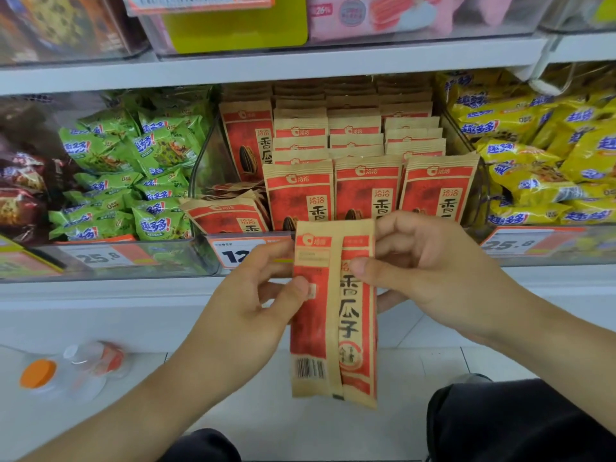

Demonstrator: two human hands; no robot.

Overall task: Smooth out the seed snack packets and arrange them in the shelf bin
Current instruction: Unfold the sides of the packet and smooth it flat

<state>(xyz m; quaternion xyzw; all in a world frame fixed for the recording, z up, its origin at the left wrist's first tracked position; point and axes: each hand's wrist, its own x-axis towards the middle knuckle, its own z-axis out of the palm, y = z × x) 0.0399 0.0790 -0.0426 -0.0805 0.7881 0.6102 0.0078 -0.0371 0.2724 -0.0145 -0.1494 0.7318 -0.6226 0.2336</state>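
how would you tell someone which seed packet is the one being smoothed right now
Find the clear bin of red-and-tan packets on the middle shelf, between green and yellow snacks. Just in front of it, the left hand and right hand pinch one packet. It alone is out of the bin, its barcode facing the camera.

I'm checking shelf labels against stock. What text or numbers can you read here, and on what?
"洽洽" and "香瓜子": held seed packet, gripped by the left hand and right hand.
"洽洽": seed packets in the shelf bin.
"25.8": left price tag and right price tag.
"12", rest hidden: middle price tag.
"26%": pink pack.
Green packs and yellow packs: blue lettering too blurred.
Barcode digits: unreadable.
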